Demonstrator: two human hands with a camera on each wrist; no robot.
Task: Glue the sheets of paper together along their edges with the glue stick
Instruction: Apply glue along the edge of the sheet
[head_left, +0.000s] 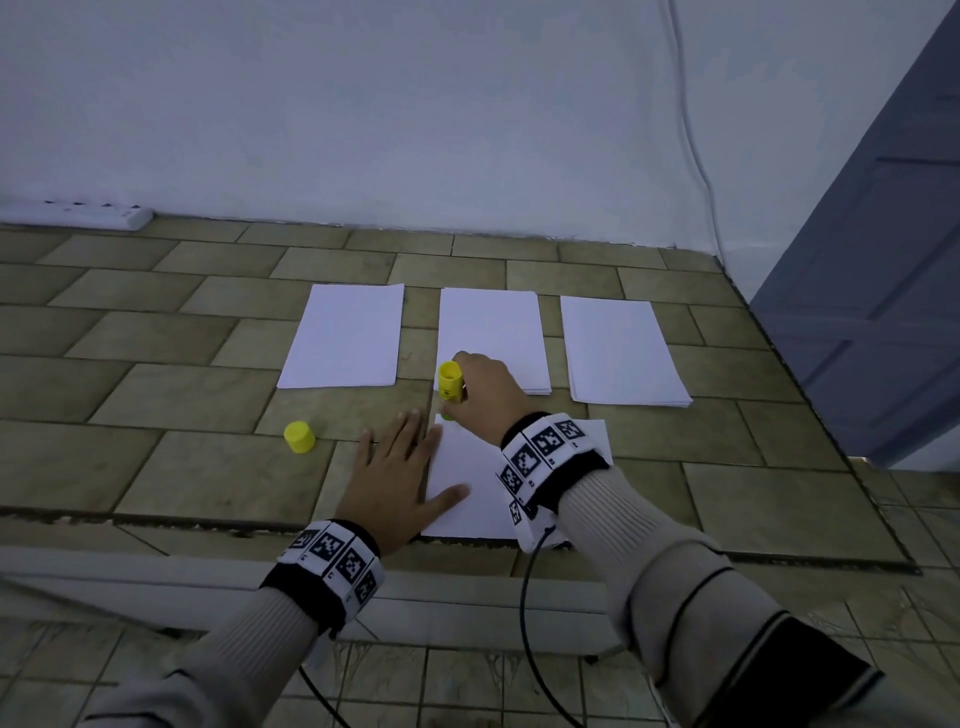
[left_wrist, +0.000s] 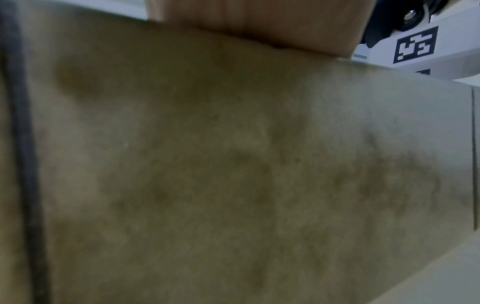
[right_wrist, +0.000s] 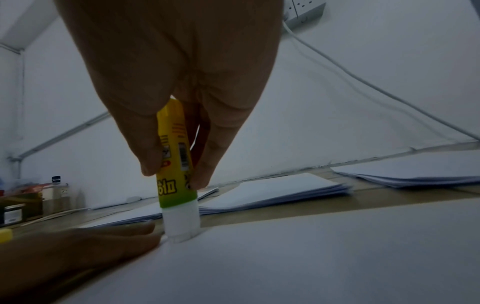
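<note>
What you cannot make out from these views

Your right hand (head_left: 485, 397) and its wristband cover the right part of the near sheet (head_left: 467, 467), so you cannot see that edge whole, and the glue stick (head_left: 450, 383) hides its own tip from your head view. Your left wrist view is a blur of floor tile (left_wrist: 233, 164) with only the heel of your left hand (left_wrist: 259, 24), cut off by the top edge. The jars (right_wrist: 15, 207) at far left stay too dim to read.
</note>
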